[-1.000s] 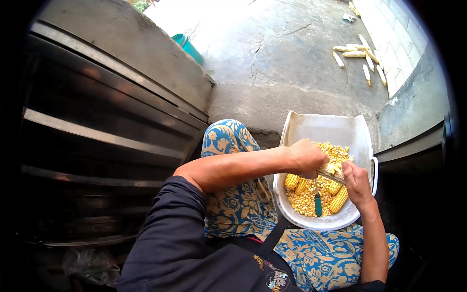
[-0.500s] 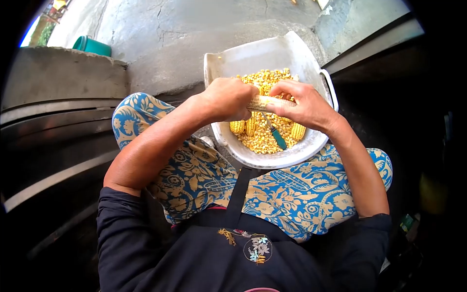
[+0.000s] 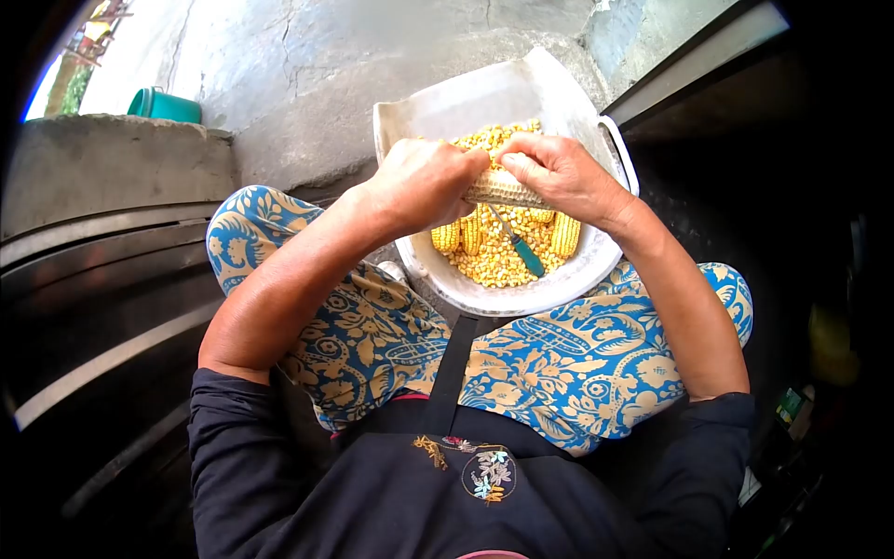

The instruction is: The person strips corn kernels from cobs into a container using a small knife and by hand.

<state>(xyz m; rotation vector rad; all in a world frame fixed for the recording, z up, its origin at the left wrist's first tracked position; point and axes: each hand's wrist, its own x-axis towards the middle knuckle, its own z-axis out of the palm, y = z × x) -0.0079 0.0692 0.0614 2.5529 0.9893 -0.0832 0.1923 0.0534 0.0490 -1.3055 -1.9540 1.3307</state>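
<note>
A largely bare corn cob (image 3: 506, 190) lies crosswise between my two hands, above the white tub (image 3: 484, 300). My left hand (image 3: 426, 179) is wrapped round its left end. Around the right end my right hand (image 3: 562, 177) is closed, its thumb and bent fingers at the cob's upper side. Under the hands, loose yellow kernels (image 3: 489, 267) cover the tub's bottom. A screwdriver-like tool with a teal handle (image 3: 528, 256) rests on them. Unshelled corn ears (image 3: 565, 235) lie at the right and left of the tub, partly hidden by the hands.
The tub stands in front of my folded legs (image 3: 568, 359), which wear patterned trousers. A green bucket (image 3: 166, 105) is at the far left behind a low concrete wall (image 3: 112, 158). A metal-edged ledge (image 3: 698, 65) runs along the upper right.
The cob has turned in my hands, showing more of its bare pitted side. My right fingers have bent in closer to my left hand. The whole view has shifted slightly.
</note>
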